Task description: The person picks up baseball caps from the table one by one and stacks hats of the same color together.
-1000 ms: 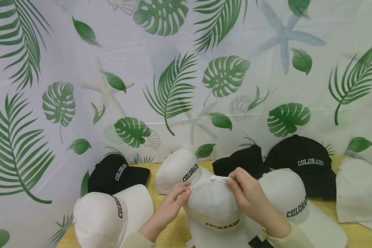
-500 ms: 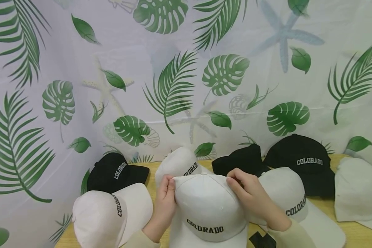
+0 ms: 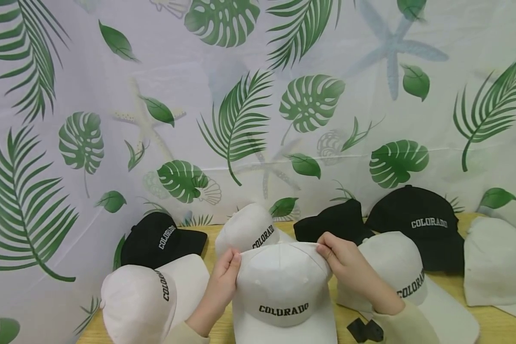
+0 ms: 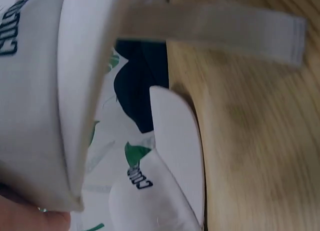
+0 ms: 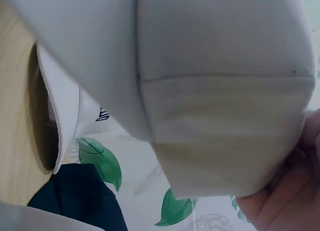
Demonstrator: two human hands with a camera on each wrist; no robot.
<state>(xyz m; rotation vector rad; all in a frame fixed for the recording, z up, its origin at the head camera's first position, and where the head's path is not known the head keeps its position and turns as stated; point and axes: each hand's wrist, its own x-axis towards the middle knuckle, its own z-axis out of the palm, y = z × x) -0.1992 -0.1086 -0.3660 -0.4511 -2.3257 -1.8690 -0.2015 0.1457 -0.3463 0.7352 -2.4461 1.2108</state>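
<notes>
Both hands pinch a white baseball cap (image 3: 284, 279) above the table, its COLORADO lettering level and its brim toward me. The left hand (image 3: 225, 277) grips the crown's left edge between thumb and fingers. At the opposite edge, the right hand (image 3: 348, 263) holds the fabric the same way. In the left wrist view a pale strap (image 4: 220, 33) sticks out from near the cap (image 4: 30, 111). The right wrist view has the cap's side panel (image 5: 225, 126) close up, with the right hand's fingers (image 5: 280, 201) at its edge.
White caps lie to the left (image 3: 133, 301), behind (image 3: 245, 229) and to the right (image 3: 393, 267). Black caps stand at the back left (image 3: 150, 241) and back right (image 3: 413, 229). A small black object (image 3: 365, 329) lies on the wooden table (image 3: 223, 325), before a leaf-patterned cloth (image 3: 241, 119).
The left hand has moved left and now pinches the crown's edge. The cap has shifted left, its crown stretched wider between the hands and its lettering turned level.
</notes>
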